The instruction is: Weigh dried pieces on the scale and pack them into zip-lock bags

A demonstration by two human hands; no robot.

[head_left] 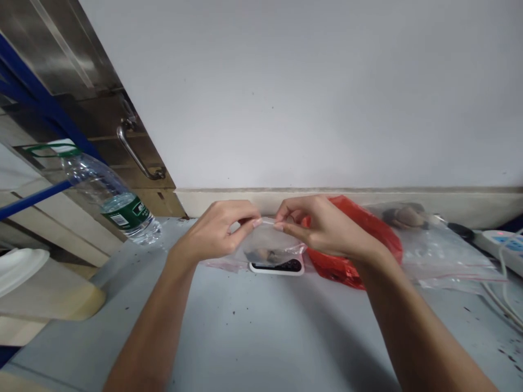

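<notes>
Between my hands is a clear plastic bag point(267, 235) with something dark and brownish in its bottom, too blurred to name. My left hand point(220, 228) pinches the bag's top edge between thumb and fingers. A short way to the right, my right hand point(322, 224) pinches the same edge. Below and behind the bag's lower part shows a small white digital scale point(297, 265) with a black front panel. The bag hides most of the scale, and I cannot tell how much of its weight rests there.
Beside my right hand lies a red plastic bag point(378, 231). Further right are another clear bag point(441, 253) with brownish contents and a white power strip point(500, 242) with cables. On the left stand a water bottle point(126, 209) and a lidded plastic container point(49, 288). A white wall point(318, 98) rises behind the table point(237, 337).
</notes>
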